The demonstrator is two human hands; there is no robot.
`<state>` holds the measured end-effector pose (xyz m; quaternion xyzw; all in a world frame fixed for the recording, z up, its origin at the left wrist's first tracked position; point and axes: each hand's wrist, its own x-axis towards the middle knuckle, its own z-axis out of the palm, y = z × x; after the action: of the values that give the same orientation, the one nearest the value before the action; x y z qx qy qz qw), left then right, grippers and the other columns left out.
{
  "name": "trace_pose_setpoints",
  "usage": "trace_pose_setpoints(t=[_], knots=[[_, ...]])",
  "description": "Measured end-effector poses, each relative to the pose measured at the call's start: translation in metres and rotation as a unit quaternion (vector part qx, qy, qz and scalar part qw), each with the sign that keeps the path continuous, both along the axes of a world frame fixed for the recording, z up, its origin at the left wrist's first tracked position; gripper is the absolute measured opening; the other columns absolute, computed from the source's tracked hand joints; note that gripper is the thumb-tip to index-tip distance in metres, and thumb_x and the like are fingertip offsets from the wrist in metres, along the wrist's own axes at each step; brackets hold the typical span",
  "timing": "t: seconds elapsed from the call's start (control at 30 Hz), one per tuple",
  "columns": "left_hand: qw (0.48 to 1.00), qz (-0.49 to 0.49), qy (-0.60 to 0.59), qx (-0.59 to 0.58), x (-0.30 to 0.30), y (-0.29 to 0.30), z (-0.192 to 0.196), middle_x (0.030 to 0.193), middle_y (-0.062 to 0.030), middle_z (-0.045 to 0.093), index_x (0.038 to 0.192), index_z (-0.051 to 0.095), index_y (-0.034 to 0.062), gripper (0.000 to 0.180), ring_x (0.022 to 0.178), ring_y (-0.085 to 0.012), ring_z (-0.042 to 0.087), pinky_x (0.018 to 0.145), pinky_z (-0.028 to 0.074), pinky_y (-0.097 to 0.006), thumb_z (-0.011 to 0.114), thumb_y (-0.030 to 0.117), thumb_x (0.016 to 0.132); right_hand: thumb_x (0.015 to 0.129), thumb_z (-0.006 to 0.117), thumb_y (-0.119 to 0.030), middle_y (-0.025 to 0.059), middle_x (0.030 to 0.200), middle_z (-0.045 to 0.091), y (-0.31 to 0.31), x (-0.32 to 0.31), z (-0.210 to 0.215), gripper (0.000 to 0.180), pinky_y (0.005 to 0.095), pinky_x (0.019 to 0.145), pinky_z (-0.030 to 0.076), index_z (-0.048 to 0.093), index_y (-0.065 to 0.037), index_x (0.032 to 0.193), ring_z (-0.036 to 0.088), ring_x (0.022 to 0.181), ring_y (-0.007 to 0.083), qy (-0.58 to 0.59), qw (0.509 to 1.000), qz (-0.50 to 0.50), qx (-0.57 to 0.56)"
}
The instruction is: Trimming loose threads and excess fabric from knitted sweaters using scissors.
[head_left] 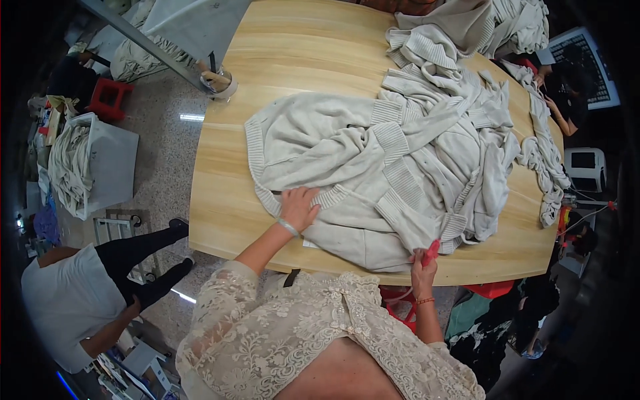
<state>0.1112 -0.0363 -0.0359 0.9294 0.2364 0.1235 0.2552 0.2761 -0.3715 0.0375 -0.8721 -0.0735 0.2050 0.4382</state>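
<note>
Standing above speckled floor (163,153), the wood-grain table (300,53) bears pale knitwear (453,150).

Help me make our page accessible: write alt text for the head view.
A person's left hand rests on pale knitwear piled on a wooden table, while the right hand grips a red tool at the near edge. To the left are a white bin of similar fabric and another person in a white top.

Bright light on tabletop (307,57), glare on floor (163,153), dark, bent edges
</note>
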Motion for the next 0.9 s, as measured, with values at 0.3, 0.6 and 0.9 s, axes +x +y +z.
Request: trace_pose_setpoints(t=[0.3, 0.6, 0.9], knots=[[0.996, -0.05, -0.06, 0.035, 0.069, -0.029, -0.011, 0.107, -0.0112, 0.054, 0.12, 0.055, 0.0099, 0.051, 0.101, -0.0296, 0.052, 0.087, 0.038, -0.04, 0.071, 0.014, 0.072, 0.09, 0.054, -0.004, 0.0136, 0.094, 0.07, 0.108, 0.014, -0.006, 0.024, 0.0325, 0.083, 0.049, 0.062, 0.0, 0.112, 0.067, 0.09, 0.024, 0.01, 0.958, 0.285, -0.007], [0.992, -0.1, -0.069, -0.033, 0.041, -0.024, 0.008, 0.097, -0.007, 0.056, 0.096, 0.064, 0.011, 0.026, 0.093, -0.0271, 0.053, 0.081, 0.039, -0.04, 0.069, 0.007, 0.071, 0.082, 0.061, -0.009, 0.0191, 0.073, 0.056, 0.165, 0.009, -0.004, 0.013, 0.0378, 0.064, 0.043, 0.055, 0.002, 0.087, 0.054, 0.066, 0.0298, 0.052, 0.939, 0.338, 0.033], [0.933, 0.013, -0.164, -0.321, 0.002, -0.035, 0.065, 0.08, -0.0122, 0.059, 0.102, 0.059, 0.0014, 0.016, 0.06, -0.0214, 0.058, 0.055, 0.045, -0.029, 0.054, 0.001, 0.087, 0.073, 0.075, -0.023, 0.0212, 0.084, 0.064, 0.162, 0.016, -0.011, 0.034, 0.0439, 0.069, 0.049, 0.063, -0.001, 0.096, 0.061, 0.079, 0.0409, -0.06, 0.907, 0.417, 0.011]])
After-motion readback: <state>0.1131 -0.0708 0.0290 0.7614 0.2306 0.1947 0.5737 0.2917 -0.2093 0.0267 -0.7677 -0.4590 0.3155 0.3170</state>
